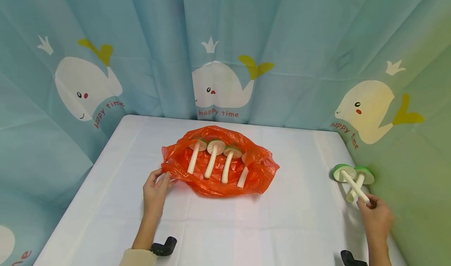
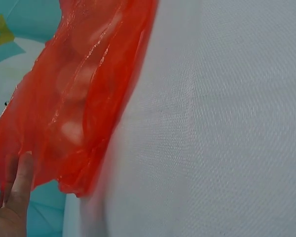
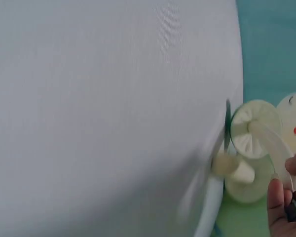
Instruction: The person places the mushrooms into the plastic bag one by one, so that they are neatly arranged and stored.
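Observation:
My left hand (image 1: 155,189) pinches the left edge of a red plastic bag (image 1: 211,189), whose mouth is spread wide. Inside the bag lie several toy mushrooms (image 1: 212,162) with green caps and white stems, side by side. The rightmost is partly covered by red film. At the far right, my right hand (image 1: 377,217) holds a toy mushroom (image 1: 352,182) by the end of its stem, cap pointing away from me. A second toy mushroom (image 3: 245,190) is just behind the held one, its stem crossing under it in the head view.
A white cloth covers the table (image 1: 299,219). Blue-green curtains (image 1: 303,43) printed with whales hang behind it and along both sides. The right one stands close beside my right hand. Black wrist mounts (image 1: 165,246) sit on both wrists.

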Action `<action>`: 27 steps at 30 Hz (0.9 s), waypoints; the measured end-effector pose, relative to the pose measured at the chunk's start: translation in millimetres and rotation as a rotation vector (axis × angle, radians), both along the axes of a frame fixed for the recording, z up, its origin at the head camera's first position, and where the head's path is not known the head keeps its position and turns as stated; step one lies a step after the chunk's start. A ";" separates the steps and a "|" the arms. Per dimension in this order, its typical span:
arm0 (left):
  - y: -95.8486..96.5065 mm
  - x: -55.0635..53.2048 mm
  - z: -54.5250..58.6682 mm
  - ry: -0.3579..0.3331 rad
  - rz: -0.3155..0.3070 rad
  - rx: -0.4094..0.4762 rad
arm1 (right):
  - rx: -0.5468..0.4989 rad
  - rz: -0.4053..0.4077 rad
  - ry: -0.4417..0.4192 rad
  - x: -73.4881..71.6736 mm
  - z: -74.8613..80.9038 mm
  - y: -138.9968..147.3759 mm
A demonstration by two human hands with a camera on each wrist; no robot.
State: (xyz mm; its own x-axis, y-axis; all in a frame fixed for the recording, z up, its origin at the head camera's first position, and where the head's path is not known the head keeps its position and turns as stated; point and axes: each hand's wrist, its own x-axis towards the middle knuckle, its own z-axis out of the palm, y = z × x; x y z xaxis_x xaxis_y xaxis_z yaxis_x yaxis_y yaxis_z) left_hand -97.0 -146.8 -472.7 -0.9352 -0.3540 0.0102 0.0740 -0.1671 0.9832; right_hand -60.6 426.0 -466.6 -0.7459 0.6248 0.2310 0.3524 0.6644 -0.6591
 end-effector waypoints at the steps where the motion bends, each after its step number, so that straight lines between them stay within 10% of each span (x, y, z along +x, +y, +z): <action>1: 0.3 -0.2 -0.6 0.003 -0.001 0.002 | -0.092 -0.012 0.006 -1.1 -0.1 -3.0; 8: 1.3 -0.3 -3.2 0.006 -0.003 -0.013 | -0.874 -0.108 0.151 -10.5 6.7 -22.7; 13: 2.2 0.0 -3.0 -0.016 0.001 -0.036 | -1.251 -0.046 0.222 -21.6 17.7 -44.5; 21: 4.3 -0.5 0.8 -0.019 -0.032 -0.016 | -1.155 0.081 0.406 -39.5 28.4 -103.6; 27: 4.9 -0.8 2.9 -0.024 -0.036 -0.015 | -1.374 0.268 0.451 -40.3 38.1 -136.2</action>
